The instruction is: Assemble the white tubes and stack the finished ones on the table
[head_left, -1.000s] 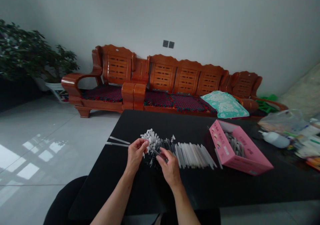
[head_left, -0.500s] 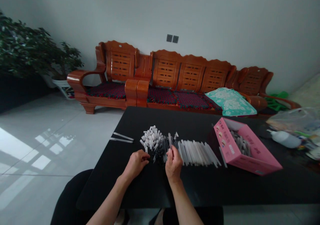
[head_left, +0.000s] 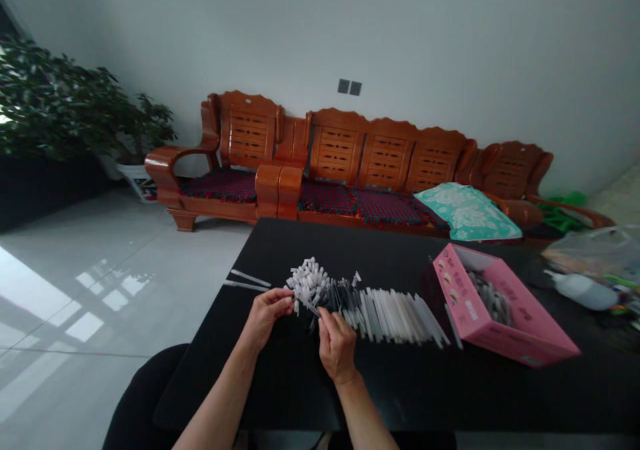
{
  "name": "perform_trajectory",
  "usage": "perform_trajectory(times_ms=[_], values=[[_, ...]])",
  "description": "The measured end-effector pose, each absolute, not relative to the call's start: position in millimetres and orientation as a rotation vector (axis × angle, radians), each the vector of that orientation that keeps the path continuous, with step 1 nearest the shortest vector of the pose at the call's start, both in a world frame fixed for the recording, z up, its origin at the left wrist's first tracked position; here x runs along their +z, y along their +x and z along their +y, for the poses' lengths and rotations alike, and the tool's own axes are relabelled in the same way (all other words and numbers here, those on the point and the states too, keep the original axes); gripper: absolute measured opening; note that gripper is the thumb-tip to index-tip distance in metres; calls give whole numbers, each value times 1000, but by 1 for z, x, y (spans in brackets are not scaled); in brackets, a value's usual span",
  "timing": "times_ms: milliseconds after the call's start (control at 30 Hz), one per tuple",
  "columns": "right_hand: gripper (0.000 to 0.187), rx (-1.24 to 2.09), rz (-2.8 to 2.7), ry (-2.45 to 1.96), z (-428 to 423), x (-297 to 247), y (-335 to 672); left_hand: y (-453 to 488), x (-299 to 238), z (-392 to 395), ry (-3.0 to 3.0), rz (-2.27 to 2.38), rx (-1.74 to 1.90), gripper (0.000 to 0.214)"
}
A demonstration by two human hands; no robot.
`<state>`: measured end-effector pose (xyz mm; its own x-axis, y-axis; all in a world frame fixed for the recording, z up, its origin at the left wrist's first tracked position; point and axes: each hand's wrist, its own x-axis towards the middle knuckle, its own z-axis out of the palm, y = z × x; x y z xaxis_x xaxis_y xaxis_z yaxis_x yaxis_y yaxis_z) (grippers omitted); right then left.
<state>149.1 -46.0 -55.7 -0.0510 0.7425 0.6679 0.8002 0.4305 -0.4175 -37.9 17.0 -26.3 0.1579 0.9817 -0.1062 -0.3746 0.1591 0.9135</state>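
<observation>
My right hand (head_left: 339, 345) is closed on a slim translucent tube, like a pen barrel (head_left: 309, 305), which slants up to the left. At its far end the fingertips of my left hand (head_left: 270, 310) are pinched together; whatever they grip is too small to make out. Just behind the fingers lies a heap of short white caps (head_left: 306, 278). Thin dark-tipped sticks (head_left: 343, 297) are bunched to its right. Beyond them, a row of translucent tubes (head_left: 400, 313) lies side by side.
Two slim pen-like sticks (head_left: 249, 282) lie at the table's left. A pink box (head_left: 505, 327) holding grey pieces stands on the black table (head_left: 400, 383) at the right. Past it are a white bottle (head_left: 583, 291) and a plastic bag (head_left: 595, 247). A wooden sofa (head_left: 340, 150) stands behind.
My right hand has tipped the upright tube over to the left and moved it toward my left hand. My left hand has risen from the table to the tube's end. The view has shifted slightly.
</observation>
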Motion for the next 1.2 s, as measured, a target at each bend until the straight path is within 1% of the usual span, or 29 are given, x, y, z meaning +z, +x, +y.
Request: perform_trajectory(times_ms=[233,700,967,1200], values=[[33,-92,-1819,-1324,-46,-55,149,-38,-29,25,879,864,1181,29],[34,-108,-1845,-1355,-44,-59,148,-33,-26,25,972,854,1177,27],[34,-143,-1841,-1339,-45,-58,148,-35,-16,27,1137,947,1188,28],[34,-150,-1842,-1346,-45,-58,147,-36,-20,30,1258,997,1218,27]])
